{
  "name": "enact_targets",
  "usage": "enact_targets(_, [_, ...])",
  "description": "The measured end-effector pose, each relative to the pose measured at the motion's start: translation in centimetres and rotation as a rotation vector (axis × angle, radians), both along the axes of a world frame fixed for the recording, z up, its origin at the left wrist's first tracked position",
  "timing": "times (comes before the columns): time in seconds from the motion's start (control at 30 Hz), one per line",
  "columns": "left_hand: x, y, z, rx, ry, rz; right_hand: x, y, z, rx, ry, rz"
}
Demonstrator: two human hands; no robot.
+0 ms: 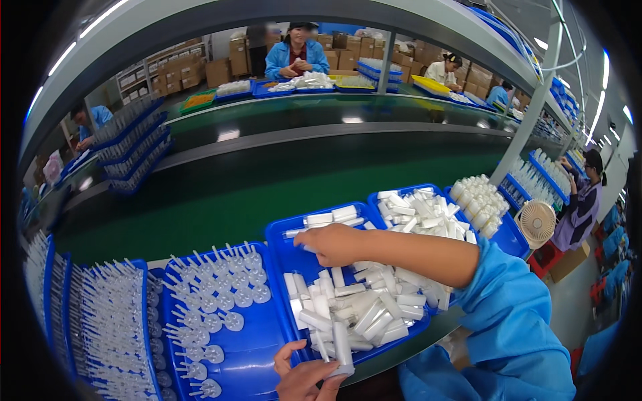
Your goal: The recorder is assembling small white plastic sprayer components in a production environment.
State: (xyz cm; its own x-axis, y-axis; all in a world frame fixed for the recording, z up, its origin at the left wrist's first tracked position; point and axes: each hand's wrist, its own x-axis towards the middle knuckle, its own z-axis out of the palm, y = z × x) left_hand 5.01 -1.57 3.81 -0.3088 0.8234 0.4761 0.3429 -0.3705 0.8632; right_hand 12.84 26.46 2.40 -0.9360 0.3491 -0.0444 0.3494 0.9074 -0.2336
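At the lower edge, my left hand [306, 379] is closed round the base of a translucent white tube [342, 346], which stands nearly upright with a wider foot. A second thin stem-like piece beside it is partly hidden by the fingers. My right hand [334, 244] reaches across the blue tray [284, 257], its fingers curled together over the far left part; what they pinch, if anything, is too small to name. White oblong tubular pieces [364, 311] lie heaped in the near part of this tray, and several more [332, 215] lie at its far end.
To the left, a blue tray [251, 341] holds rows of clear stemmed pieces [217, 287], with more filled trays beyond. Right of centre sit another tray of white pieces [421, 210], white bottles [480, 200] and a fan [536, 222]. A green conveyor belt [267, 170] runs behind; co-workers sit across it.
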Motion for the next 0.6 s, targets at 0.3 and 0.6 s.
enact_targets(0.3, [0.2, 1.0, -0.7, 0.03, 0.026, -0.005, 3.5, -9.2, 5.1, -1.853, 0.488, -0.266])
enact_targets(0.6, [0.6, 1.3, -0.2, 0.039, 0.052, 0.017, 5.5, -8.6, 3.9, -1.462, 0.432, -0.119])
